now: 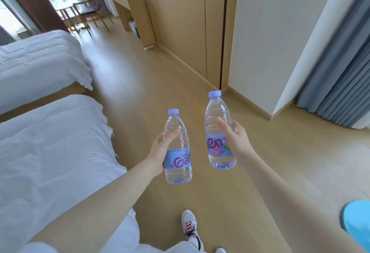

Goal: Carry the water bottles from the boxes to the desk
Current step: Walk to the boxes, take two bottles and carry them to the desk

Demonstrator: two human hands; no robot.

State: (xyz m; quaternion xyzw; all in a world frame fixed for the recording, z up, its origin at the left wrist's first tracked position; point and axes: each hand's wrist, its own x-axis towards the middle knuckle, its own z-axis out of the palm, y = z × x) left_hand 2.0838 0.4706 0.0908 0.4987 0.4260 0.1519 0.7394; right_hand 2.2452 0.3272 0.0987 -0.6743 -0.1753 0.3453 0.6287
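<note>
Water bottles [177, 170] upright in hands [239, 138]; labels [180, 159] partly hidden, seemingly matching.

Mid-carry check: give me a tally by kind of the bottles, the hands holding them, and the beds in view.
Water bottles: 2 (left bottle, right bottle)
Hands: 2 (left hand, right hand), each gripping one bottle
Beds: 2 (near bed, far bed)
Total: 6

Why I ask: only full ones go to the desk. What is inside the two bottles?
Clear water shows through the left bottle and the right bottle. Their labels, the left hand and the right hand cover parts; exact fill level is unclear.
</note>
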